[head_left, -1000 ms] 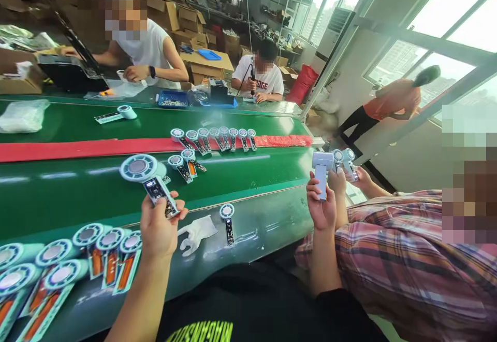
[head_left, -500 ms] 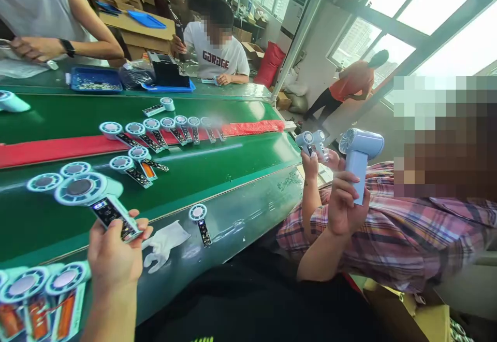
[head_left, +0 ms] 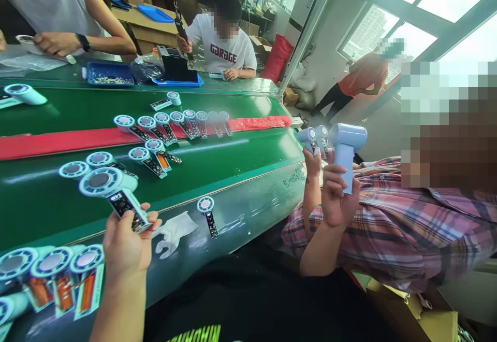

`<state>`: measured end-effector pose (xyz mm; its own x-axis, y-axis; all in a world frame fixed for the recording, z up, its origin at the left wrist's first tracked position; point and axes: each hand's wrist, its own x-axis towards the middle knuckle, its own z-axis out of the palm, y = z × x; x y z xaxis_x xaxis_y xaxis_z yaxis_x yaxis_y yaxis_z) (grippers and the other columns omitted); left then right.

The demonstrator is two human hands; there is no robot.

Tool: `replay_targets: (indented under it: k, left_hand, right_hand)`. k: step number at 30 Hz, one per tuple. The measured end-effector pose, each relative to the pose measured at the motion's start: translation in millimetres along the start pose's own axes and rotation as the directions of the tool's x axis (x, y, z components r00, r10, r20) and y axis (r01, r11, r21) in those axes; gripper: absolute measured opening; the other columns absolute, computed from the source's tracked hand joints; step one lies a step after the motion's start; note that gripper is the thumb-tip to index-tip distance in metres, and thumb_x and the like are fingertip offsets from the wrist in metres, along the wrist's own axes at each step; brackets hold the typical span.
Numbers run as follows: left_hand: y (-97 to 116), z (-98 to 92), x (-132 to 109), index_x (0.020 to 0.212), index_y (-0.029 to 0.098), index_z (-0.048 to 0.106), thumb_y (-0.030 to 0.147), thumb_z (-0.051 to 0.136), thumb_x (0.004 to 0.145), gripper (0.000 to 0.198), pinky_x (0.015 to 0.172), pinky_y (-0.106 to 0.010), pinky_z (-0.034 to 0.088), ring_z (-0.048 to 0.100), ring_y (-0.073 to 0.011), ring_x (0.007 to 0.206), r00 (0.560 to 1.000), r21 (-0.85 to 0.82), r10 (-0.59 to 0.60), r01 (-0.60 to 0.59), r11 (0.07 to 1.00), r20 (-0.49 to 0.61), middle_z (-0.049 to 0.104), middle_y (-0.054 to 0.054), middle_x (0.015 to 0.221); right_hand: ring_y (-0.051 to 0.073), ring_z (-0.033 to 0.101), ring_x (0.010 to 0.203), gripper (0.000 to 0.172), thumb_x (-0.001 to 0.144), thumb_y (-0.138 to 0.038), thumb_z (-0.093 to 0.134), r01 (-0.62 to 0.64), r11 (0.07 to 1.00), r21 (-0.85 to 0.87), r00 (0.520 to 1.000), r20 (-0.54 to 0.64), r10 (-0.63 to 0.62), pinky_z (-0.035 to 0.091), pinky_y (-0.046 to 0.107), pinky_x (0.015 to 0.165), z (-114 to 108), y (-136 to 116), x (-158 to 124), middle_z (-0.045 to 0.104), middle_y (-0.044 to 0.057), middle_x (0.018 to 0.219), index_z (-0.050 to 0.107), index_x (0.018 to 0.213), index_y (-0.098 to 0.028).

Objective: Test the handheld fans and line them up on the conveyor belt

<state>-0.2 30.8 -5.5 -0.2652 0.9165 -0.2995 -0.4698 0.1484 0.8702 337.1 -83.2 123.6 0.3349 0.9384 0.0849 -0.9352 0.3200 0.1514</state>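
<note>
**Left hand** (head_left: 126,248): clamped on the bare circuit-board handle (head_left: 126,210) of an unshelled mini fan (head_left: 99,181), lifted just over the worktop's edge;

**Right hand** (head_left: 337,197): wrapped tight around a finished light-blue mini fan (head_left: 344,150), held upright, head on top;

**Just beside it**: a co-worker's hand (head_left: 312,160), coming from a plaid sleeve (head_left: 388,228), seems to grip two small fans (head_left: 315,137); it's crowded there, so that's hard to call;

**Worktop** (head_left: 248,212): a white glove (head_left: 174,232) and a lone fan board (head_left: 206,212) lie on the near edge; a batch of orange-backed fan boards (head_left: 50,267) sits at lower left;

**Belt**: the green conveyor belt (head_left: 155,186) carries rows of fan boards (head_left: 166,124) along a red strip (head_left: 58,142);

**Far side**: a co-worker in a white T-shirt (head_left: 223,46) handles an electric screwdriver (head_left: 180,28); a person in orange (head_left: 365,75) stands by the windows (head_left: 368,26).
</note>
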Motion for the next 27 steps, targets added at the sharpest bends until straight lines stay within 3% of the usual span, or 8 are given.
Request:
replay_targets:
  k: [3,6,8,10,12,14,23,27]
  left_hand:
    - [1.9,-2.4,-1.7,0.088,0.023,0.059,0.019,0.045,0.096,0.017,0.044,-0.022,0.035,0.055,-0.0029,0.054,0.999,-0.01,-0.029,0.029,1.0,0.022,0.066,0.009,0.073]
    - [3.7,-4.0,-4.1,0.083,0.021,0.058,0.022,0.039,0.1,0.025,0.045,-0.024,0.031,0.055,-0.0017,0.056,0.998,-0.017,-0.052,0.053,0.998,0.042,0.066,0.011,0.074]
    - [3.5,-5.1,-4.4,0.083,0.019,0.057,0.017,0.042,0.097,0.021,0.044,-0.023,0.032,0.054,-0.0029,0.054,0.998,-0.023,-0.051,0.052,0.998,0.019,0.066,0.009,0.072]
    - [1.4,-6.4,-2.9,0.086,0.019,0.058,0.013,0.044,0.093,0.017,0.044,-0.022,0.035,0.054,-0.0037,0.053,0.999,-0.033,-0.038,0.038,0.999,0.003,0.066,0.007,0.072]
    - [-2.1,-7.3,0.1,0.089,0.02,0.059,0.014,0.045,0.093,0.016,0.045,-0.02,0.038,0.054,-0.0032,0.054,0.999,-0.043,-0.03,0.03,0.999,0.011,0.066,0.007,0.073]
    - [-6.1,-7.4,3.5,0.089,0.02,0.058,0.016,0.049,0.089,0.009,0.043,-0.017,0.039,0.054,-0.0039,0.052,0.999,-0.049,-0.031,0.032,0.998,0.009,0.066,0.006,0.072]
    - [-12.8,-0.1,2.1,0.082,0.022,0.06,0.019,0.05,0.087,0.011,0.041,-0.015,0.04,0.052,-0.0043,0.051,0.997,0.015,-0.074,0.074,0.997,0.032,0.065,0.007,0.068]
    - [-13.6,-1.2,2.0,0.081,0.02,0.059,0.018,0.056,0.078,0.004,0.037,-0.017,0.04,0.052,-0.0066,0.048,0.997,0.001,-0.079,0.079,0.997,0.016,0.066,0.004,0.068]
  right_hand:
    - [0.01,0.049,0.062,0.058,0.083,-0.014,0.049,-0.065,0.982,-0.177,0.998,-0.024,0.061,0.049,0.021,0.049,-7.7,-4.7,8.9,0.05,0.001,0.09,0.033,0.137,-0.025]
    - [0.008,0.047,0.063,0.041,0.087,-0.011,0.047,-0.358,0.915,0.188,0.932,0.124,0.34,0.044,0.017,0.05,-17.7,-15.9,20.0,0.05,-0.001,0.088,0.046,0.124,-0.027]
    - [0.004,0.047,0.062,0.031,0.089,-0.005,0.045,-0.646,0.52,0.56,0.761,0.421,0.493,0.036,0.012,0.045,-21.0,-21.0,24.1,0.051,-0.003,0.086,0.056,0.109,-0.027]
    - [0.002,0.051,0.064,0.038,0.092,0.001,0.038,-0.706,-0.08,0.704,0.668,0.699,0.257,0.035,0.007,0.043,-17.7,-20.9,23.0,0.055,-0.003,0.088,0.059,0.105,-0.028]
    - [0.003,0.057,0.072,0.052,0.096,0.004,0.025,-0.596,-0.563,0.572,0.728,0.681,-0.079,0.045,0.009,0.049,-8.5,-16.8,18.4,0.06,0.0,0.098,0.056,0.117,-0.033]
    - [0.006,0.06,0.087,0.064,0.097,0.004,0.01,-0.492,-0.795,0.355,0.8,0.545,-0.252,0.054,0.016,0.061,2.7,-12.4,14.3,0.059,0.004,0.116,0.045,0.134,-0.035]
    - [0.009,0.058,0.102,0.06,0.101,-0.012,0.003,-0.447,-0.89,0.086,0.77,0.543,-0.334,0.055,0.025,0.071,18.2,-10.7,18.7,0.05,0.002,0.132,0.034,0.144,-0.039]
    - [0.011,0.055,0.098,0.059,0.1,-0.012,0.003,-0.29,-0.957,0.0,0.834,0.49,-0.253,0.05,0.026,0.069,17.0,-8.1,17.4,0.047,0.006,0.133,0.025,0.15,-0.034]
